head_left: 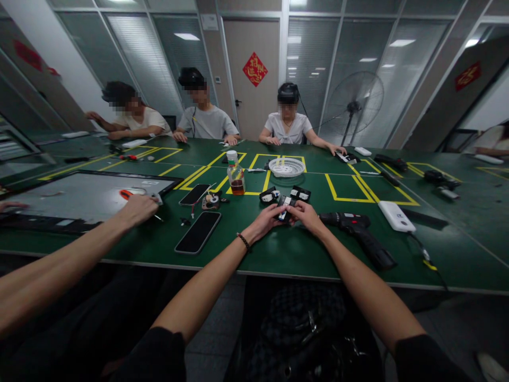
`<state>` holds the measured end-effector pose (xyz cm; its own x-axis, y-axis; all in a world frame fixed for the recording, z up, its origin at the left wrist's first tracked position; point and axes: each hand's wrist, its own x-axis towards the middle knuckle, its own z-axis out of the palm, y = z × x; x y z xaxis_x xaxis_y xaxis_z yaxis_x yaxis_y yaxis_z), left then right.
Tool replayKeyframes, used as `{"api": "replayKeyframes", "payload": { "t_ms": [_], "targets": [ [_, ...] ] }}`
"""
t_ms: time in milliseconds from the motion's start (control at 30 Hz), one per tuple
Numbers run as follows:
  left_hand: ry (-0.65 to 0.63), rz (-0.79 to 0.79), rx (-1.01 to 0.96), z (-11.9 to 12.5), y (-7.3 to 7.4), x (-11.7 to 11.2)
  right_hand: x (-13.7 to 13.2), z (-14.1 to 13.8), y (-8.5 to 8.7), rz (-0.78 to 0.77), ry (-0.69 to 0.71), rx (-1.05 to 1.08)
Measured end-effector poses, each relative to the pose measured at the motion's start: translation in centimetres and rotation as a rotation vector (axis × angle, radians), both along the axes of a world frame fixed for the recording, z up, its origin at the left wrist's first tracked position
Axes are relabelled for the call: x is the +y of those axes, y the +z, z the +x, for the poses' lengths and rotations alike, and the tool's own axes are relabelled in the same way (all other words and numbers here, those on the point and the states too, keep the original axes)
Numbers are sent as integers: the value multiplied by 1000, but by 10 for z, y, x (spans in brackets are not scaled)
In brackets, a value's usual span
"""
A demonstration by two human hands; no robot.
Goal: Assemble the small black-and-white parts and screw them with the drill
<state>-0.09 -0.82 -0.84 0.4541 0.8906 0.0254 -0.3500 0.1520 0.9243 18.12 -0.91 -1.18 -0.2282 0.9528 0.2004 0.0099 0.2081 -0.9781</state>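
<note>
Above the table's near edge, both my hands are closed on a small black case with a white label (284, 202). From its left side my left hand (264, 222), with a beaded bracelet at the wrist, grips it. My right hand (305, 215) pinches its right side, and the fingers partly cover it. Just beyond lie two similar black pieces with white inside, one on the left (270, 195) and one on the right (301, 193). A black cordless drill (358, 228) lies right of my right hand.
Two phones (198, 232) and a small motor-like part (210, 200) lie to the left. A bottle (237, 180) and white basket (286, 167) stand farther back. Another person's hand (137, 209) works over a flat panel (79, 193). A white cabled box (396, 216) sits right; several people sit opposite.
</note>
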Motion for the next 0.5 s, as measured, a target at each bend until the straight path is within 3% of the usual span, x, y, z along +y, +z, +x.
{"api": "replayKeyframes", "payload": {
  "t_ms": [133,300,500],
  "targets": [
    [37,-19,35,-1,-1,2,2,2,-1,-5,-21,-5],
    [62,72,92,-1,-3,3,3,4,2,-42,-2,36],
    [183,93,135,3,-10,5,0,2,5,-79,32,77]
  ]
}}
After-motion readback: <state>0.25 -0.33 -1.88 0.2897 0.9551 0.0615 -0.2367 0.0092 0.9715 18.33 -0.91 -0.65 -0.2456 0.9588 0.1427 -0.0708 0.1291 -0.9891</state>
